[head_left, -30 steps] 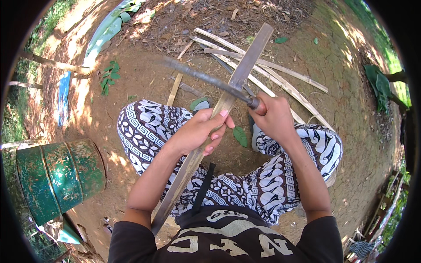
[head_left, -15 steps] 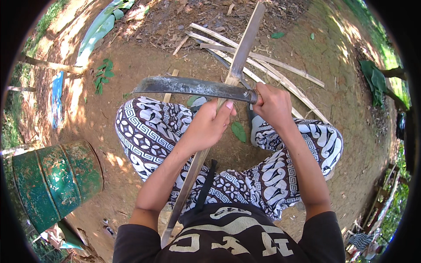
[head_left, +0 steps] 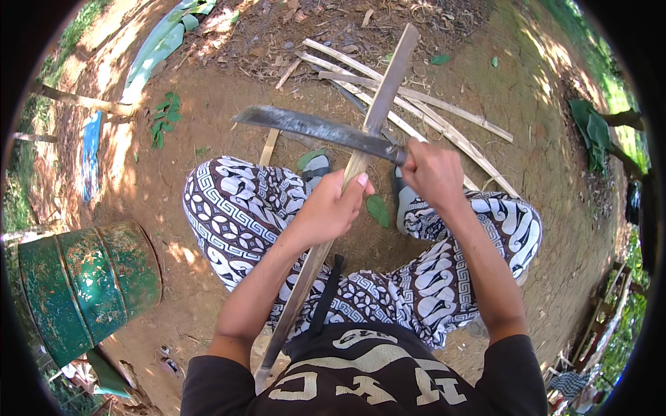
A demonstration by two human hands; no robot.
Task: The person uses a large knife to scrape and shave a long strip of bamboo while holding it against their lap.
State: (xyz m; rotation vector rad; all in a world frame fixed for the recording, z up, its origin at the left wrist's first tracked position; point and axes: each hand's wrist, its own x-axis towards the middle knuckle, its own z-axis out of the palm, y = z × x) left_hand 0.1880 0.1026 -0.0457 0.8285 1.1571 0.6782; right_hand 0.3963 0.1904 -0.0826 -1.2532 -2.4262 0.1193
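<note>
Seen from above, a person sits on bare brown earth with knees spread, wearing black-and-white patterned trousers (head_left: 236,215) and a dark printed shirt. The left hand (head_left: 331,208) is curled around a long, flat bamboo strip (head_left: 388,83), gripping it near its middle with the fingers wrapped over the top. The strip runs diagonally from beside the person's left hip, up between the knees, to a far end pointing away toward the upper right. The right hand (head_left: 431,172) is closed tightly around the handle of a large, dark, worn machete (head_left: 312,127). Its blade stretches out to the left and lies crosswise over the bamboo strip, just above the left hand, appearing to touch the strip where the two cross. On the ground beyond the knees lies a loose pile of thin split bamboo slats (head_left: 430,114), fanned out among dry leaves. To the person's left, well apart from the hands, a rusty green metal drum (head_left: 87,284) lies on its side. A small green leaf (head_left: 379,210) rests on the ground between the feet.
</note>
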